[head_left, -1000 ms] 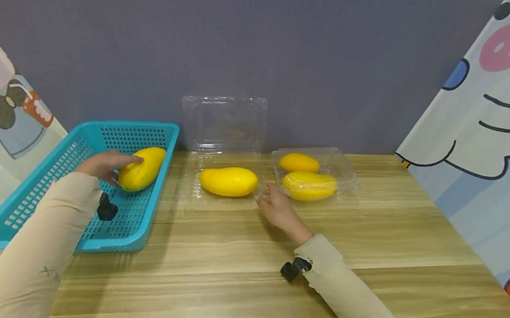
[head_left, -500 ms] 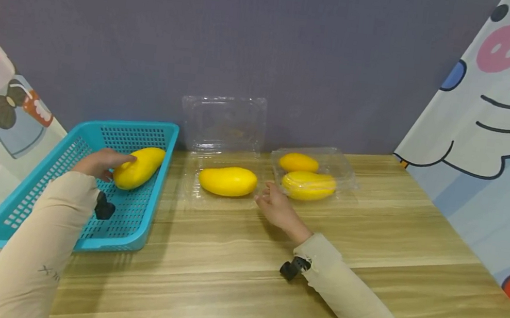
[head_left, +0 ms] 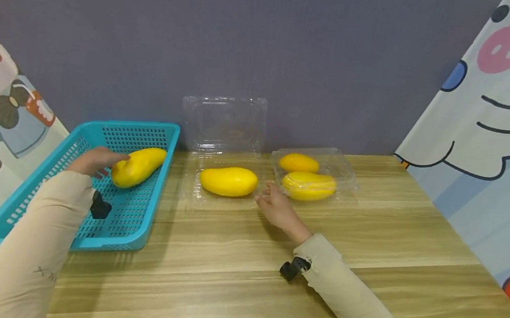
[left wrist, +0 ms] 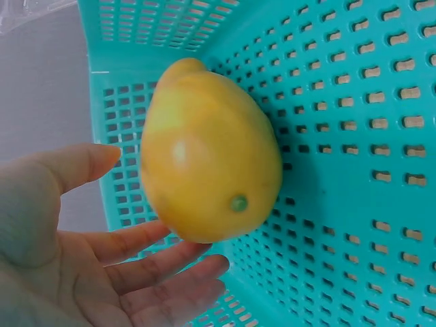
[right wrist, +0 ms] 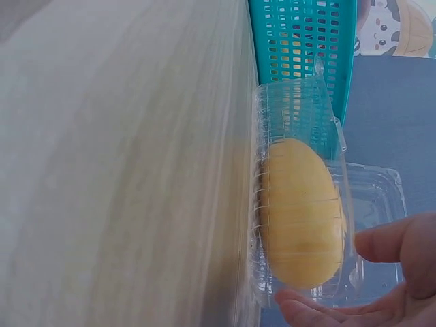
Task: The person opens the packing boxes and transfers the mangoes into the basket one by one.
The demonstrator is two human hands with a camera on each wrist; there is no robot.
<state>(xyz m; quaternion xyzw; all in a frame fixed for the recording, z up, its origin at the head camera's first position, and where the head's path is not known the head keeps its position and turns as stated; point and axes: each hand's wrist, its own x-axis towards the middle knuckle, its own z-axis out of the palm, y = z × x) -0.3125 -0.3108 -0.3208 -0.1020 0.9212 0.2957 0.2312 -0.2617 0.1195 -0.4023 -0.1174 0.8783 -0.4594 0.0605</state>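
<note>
A yellow mango (head_left: 139, 167) lies in the turquoise basket (head_left: 134, 242), its green stem spot showing in the left wrist view. Beside it is my left hand (head_left: 91, 161), fingers extended and thumb (left wrist: 92, 163) apart from the fruit; the fingertips (left wrist: 194, 248) reach its lower edge, perhaps touching. Another mango (head_left: 228, 181) sits in a clear plastic clamshell box (head_left: 188, 193) whose lid (head_left: 224, 119) stands raised. My right hand (head_left: 278, 208) is at that box's right side. In the right wrist view its thumb (right wrist: 381, 244) is at the rim and its fingers are by the wall.
To the right stands a second clear box (head_left: 344, 171) with two mangoes (head_left: 298, 162) inside, close to my right hand. A grey panel (head_left: 338, 74) rises behind the wooden table (head_left: 205, 278). Printed cartoon cloths hang on both sides.
My left hand has drawn back to the left, its thumb coming off the mango. The mango's near end has swung left inside the basket. My right hand has stayed still.
</note>
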